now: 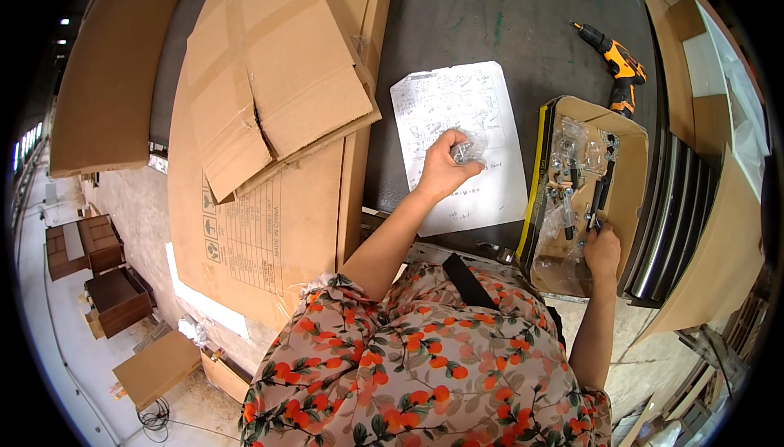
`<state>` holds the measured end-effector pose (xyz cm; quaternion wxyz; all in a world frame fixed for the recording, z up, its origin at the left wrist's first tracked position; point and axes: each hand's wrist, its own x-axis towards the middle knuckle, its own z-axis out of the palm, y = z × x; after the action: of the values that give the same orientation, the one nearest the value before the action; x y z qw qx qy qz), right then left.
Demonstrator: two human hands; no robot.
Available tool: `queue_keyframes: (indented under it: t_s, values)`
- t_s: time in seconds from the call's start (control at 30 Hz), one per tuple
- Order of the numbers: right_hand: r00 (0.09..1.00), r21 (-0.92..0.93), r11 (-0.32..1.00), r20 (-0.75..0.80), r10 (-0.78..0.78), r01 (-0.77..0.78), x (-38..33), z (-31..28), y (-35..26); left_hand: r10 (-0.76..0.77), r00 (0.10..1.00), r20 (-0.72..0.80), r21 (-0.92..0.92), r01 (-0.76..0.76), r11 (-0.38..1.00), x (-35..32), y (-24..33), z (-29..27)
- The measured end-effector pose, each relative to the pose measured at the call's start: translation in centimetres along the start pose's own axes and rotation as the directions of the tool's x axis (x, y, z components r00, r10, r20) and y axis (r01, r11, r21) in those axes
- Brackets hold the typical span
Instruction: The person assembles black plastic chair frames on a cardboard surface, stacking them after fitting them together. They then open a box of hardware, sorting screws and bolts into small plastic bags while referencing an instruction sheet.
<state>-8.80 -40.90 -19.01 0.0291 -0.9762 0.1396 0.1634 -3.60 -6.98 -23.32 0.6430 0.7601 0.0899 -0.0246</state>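
Note:
My left hand rests on a white instruction sheet and is closed on a small clear plastic bag of metal screws. The sheet lies on a dark table top. To the right stands a shallow cardboard box holding several clear bags of hardware and dark metal parts. My right hand reaches into the near end of that box, its fingers pinching a small dark part. What exactly the fingers hold is partly hidden.
An orange and black cordless drill lies on the table at the back right. Flattened cardboard sheets cover the table's left side. Curved dark panels lean right of the box. Brown cabinets stand on the floor at left.

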Motion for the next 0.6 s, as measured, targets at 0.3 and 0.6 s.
queue_keyframes:
  t_s: [0.3, 0.6]
  values:
    - [1.000, -0.015, 1.000, -0.011, -0.005, 0.004, -0.17, -0.39, -0.37, -0.002, 1.000, -0.002, -0.003, 0.002, 1.000, -0.10, 0.20, -0.02]
    - [1.000, -0.023, 1.000, -0.012, -0.018, 0.018, -0.13, -0.31, -0.33, 0.000, 1.000, -0.003, -0.028, 0.000, 1.000, -0.05, -0.05, 0.02]
